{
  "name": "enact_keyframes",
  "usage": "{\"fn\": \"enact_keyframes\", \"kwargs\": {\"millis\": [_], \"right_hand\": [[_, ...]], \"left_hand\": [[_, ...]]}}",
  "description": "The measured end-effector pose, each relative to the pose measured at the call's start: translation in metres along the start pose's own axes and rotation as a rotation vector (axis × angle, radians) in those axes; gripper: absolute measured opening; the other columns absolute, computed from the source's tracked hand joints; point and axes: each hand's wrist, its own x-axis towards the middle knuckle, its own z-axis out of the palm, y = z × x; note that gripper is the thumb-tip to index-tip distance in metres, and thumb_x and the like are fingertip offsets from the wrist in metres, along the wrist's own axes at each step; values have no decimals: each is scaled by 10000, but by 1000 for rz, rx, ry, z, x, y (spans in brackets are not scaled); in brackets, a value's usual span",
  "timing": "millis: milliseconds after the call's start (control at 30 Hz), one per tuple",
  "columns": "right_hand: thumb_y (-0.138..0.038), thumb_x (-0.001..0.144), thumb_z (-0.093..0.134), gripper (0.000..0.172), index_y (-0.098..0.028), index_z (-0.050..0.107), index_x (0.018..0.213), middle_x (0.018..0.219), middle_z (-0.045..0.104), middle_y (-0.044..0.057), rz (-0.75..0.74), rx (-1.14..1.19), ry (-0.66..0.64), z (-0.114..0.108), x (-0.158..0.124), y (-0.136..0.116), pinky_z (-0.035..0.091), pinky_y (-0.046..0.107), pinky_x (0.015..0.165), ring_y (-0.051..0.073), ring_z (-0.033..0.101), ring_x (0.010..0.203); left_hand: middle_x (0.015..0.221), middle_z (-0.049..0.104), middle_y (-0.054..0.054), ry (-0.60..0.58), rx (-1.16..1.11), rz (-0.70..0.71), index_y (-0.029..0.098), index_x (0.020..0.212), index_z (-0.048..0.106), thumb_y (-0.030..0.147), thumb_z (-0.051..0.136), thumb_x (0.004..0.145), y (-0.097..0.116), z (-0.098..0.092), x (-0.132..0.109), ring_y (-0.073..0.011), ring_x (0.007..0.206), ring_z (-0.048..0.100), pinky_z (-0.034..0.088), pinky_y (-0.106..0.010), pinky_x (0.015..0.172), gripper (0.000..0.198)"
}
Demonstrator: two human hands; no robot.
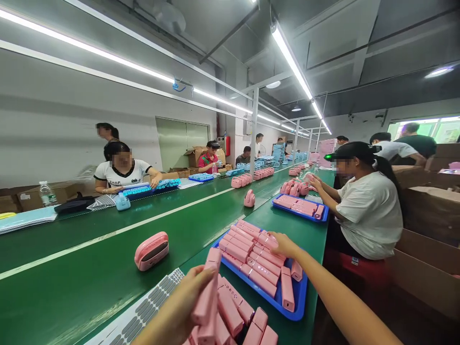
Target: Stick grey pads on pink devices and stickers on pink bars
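Note:
My left hand (189,297) is closed around a pink oblong device (208,292), held tilted above a loose heap of similar pink devices (230,311) at the bottom of the view. My right hand (283,245) reaches to the far right side of a blue tray (300,306). Its fingers are closed on another pink oblong device (266,239) lying over the rows there. Several more pink devices fill the tray, some in neat rows and some loose at its near right corner. Left of the heap lies a sheet of grey oval stickers (143,314).
On the green conveyor belt (108,282) stand a rounded pink device (152,251) and a smaller-looking one (249,198) farther along. A co-worker (366,206) sits at the right beside a second blue tray (323,215). Across the belt, another person (122,172) handles blue parts.

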Motion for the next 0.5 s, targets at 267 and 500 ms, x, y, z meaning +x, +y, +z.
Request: {"fn": "enact_keyframes", "kwargs": {"millis": [267,500], "right_hand": [[-539,953,292,541,-237,289,1403,1303,496,123,-178,481,-125,13,-66,-73,513,410,805,243,571,1054],[-561,944,263,654,-238,42,1467,1150,603,115,-263,655,-233,30,-111,-102,525,336,666,202,640,819]], "left_hand": [[1063,596,-132,48,-131,52,148,1327,272,279,562,836,-36,79,56,-175,781,622,489,-235,586,586],[1501,201,-111,-55,-34,56,157,1435,66,251,450,853,-38,99,58,-215,1318,308,283,-361,1073,703]]}}
